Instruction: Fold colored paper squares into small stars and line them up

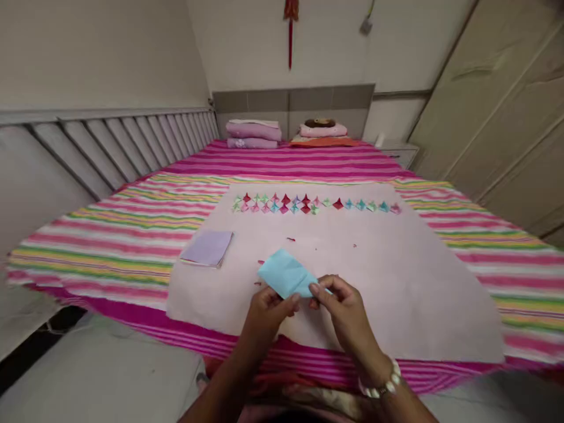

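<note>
A light blue sheet of paper, partly folded, is held just above the pale cloth near the bed's front edge. My left hand pinches its near left corner. My right hand pinches its near right edge, thumb and forefinger pressed on the paper; a pearl bracelet circles that wrist. Both hands are closed on the same sheet, close together.
A row of several small folded paper shapes in red, green, blue and pink lies across the cloth's far side. A stack of lilac paper rests to the left. The striped bedspread carries folded bedding at the back; a slatted rail stands left.
</note>
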The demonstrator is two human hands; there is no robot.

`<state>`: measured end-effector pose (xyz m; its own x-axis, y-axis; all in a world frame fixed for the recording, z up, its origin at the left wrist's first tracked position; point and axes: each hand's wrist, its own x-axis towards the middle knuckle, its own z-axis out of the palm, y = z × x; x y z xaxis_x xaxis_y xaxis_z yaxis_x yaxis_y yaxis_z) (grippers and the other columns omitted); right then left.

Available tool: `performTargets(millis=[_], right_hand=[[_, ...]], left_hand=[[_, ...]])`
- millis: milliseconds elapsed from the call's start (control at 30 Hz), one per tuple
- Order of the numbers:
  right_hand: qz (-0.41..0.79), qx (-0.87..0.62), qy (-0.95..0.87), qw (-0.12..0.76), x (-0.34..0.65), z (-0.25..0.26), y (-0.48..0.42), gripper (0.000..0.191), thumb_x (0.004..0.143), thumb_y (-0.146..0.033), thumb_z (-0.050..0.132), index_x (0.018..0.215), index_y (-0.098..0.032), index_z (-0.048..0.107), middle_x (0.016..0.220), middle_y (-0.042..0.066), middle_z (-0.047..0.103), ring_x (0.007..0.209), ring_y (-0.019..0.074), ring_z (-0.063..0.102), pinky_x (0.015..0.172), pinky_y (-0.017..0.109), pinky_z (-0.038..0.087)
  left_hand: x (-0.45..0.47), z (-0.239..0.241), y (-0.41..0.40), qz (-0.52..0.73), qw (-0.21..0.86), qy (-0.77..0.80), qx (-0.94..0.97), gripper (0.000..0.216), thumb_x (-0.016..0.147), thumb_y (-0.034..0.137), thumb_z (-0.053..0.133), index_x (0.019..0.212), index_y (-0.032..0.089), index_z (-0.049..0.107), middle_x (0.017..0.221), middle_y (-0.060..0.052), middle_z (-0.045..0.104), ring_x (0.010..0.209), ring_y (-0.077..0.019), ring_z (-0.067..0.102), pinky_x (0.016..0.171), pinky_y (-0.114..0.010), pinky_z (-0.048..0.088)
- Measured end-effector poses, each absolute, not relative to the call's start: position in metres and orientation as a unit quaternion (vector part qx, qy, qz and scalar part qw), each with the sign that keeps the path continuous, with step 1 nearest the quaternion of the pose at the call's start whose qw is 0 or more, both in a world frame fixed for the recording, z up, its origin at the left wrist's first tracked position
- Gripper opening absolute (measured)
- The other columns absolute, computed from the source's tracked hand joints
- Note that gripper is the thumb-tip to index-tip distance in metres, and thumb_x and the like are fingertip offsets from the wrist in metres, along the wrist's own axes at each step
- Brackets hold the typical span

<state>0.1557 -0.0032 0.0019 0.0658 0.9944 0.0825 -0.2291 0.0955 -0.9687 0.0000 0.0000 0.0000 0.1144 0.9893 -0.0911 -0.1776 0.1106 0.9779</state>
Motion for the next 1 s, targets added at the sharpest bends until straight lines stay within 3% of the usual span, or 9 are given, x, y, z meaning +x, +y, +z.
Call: performTargets(millis=[400,733,900,1000], right_hand=[[0.535,-0.423,-0.394,0.616,0.1524,0.0045,-0.0035,0.026,0.066,-0.031,0.081,0.079,-0.019,0.062,0.067,-0.004,0.063,0.050,0.0092,0.058,0.052,0.022,0.044],[0.549,-0.408,-0.391,0.616,0.1529,0.0018,-0.0050,0.027,0.068,-0.028,0.080,0.088,-0.020,0.065,0.068,-0.004,0.063,0.050,0.0087,0.058,0.052,0.023,0.046],[0.571,-0.413,-0.416,0.576,0.1533,0.0039,-0.0057,0.027,0.070,-0.032,0.078,0.090,-0.019,0.067,0.073,-0.002,0.066,0.054,0.0086,0.057,0.056,0.022,0.045],[0.580,-0.420,-0.438,0.544,0.1522,0.0051,-0.0061,0.023,0.071,-0.035,0.077,0.081,-0.017,0.067,0.066,-0.002,0.065,0.054,0.0091,0.055,0.057,0.023,0.043]], left_hand=[[0.0027,0.0011,0.0007,0.502,0.624,0.465,0.376,0.030,0.061,0.037,0.081,0.070,0.012,0.068,0.055,0.000,0.063,0.053,-0.0092,0.054,0.054,-0.021,0.042],[-0.0004,0.0042,0.0022,0.499,0.630,0.466,0.370,0.030,0.064,0.039,0.079,0.071,0.012,0.070,0.060,0.000,0.062,0.055,-0.0081,0.052,0.056,-0.020,0.041],[-0.0008,0.0025,0.0007,0.497,0.624,0.467,0.381,0.028,0.064,0.038,0.078,0.069,0.012,0.069,0.057,0.000,0.061,0.054,-0.0086,0.051,0.055,-0.020,0.039],[0.0000,0.0024,0.0001,0.491,0.619,0.463,0.402,0.026,0.067,0.038,0.076,0.067,0.013,0.068,0.054,0.001,0.058,0.053,-0.0088,0.049,0.054,-0.021,0.038]])
